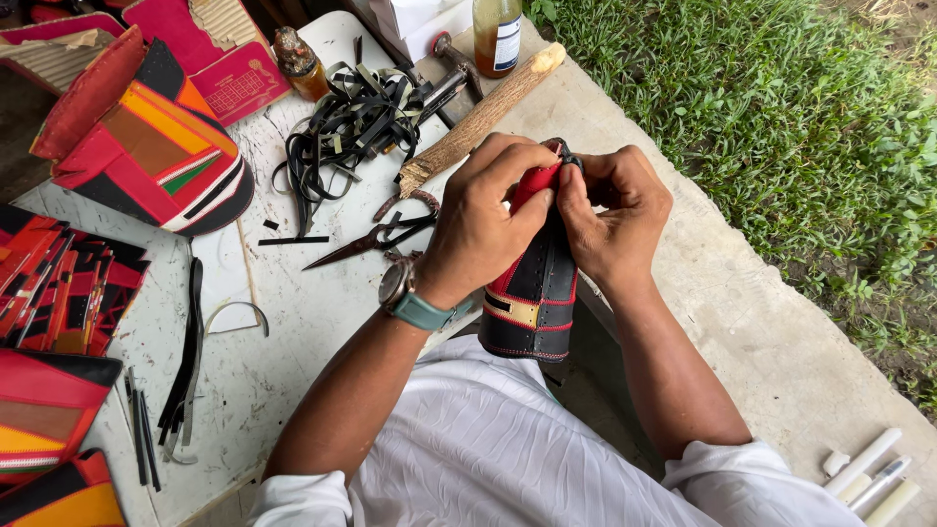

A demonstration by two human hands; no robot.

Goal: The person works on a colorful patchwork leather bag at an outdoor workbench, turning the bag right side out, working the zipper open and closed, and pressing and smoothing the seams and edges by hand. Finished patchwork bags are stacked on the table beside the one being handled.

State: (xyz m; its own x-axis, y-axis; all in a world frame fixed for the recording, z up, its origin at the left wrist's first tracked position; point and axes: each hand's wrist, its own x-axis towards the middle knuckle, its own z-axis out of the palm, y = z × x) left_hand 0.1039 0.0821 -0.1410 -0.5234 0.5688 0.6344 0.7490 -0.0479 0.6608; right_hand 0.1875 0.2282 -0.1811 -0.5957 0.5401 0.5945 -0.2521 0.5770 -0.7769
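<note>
Head view: both hands closed on a black-and-red leather piece [532,293], left hand [483,220] and right hand [615,215] pinching its upper red end, held above the lap at the table [293,322] edge. Lower stitching apparently done, top still in work. Scissors [366,239], black strips [346,127] and wooden stick [478,117] close ahead; little open room.

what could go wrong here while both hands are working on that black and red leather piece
Both the left hand and right hand pinch the top of the black and red leather piece, which hangs unsupported over the lap; a slipped grip might drop it. The open scissors lie close by the left wrist, points exposed, so a sideways move could catch them. The tangle of black strips may snag the tools beside it.
</note>
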